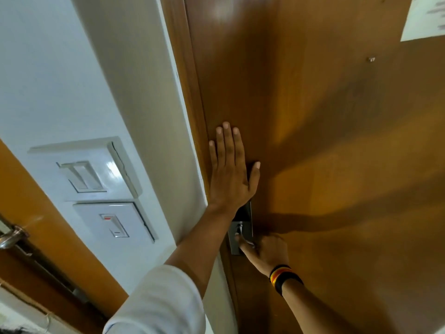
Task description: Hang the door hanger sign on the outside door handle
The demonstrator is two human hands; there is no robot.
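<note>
Left hand [228, 169] lies flat, fingers spread, on the door [313, 141] at twelve o'clock of the handle [242, 233] — apparently steadying it — while right hand [267, 249] grips the handle; no sign visible.

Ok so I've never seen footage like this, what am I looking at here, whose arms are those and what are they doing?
This is one picture from a camera worn on a person's head, looking forward and down, so the arms are the wearer's own. There is no machine. The left hand lies flat against a brown wooden door, fingers spread open. The right hand, with a striped wristband, grips the metal door handle. On the white wall to the left are light switches. A paper notice is stuck on the door, top right. No door hanger sign is visible.
</note>
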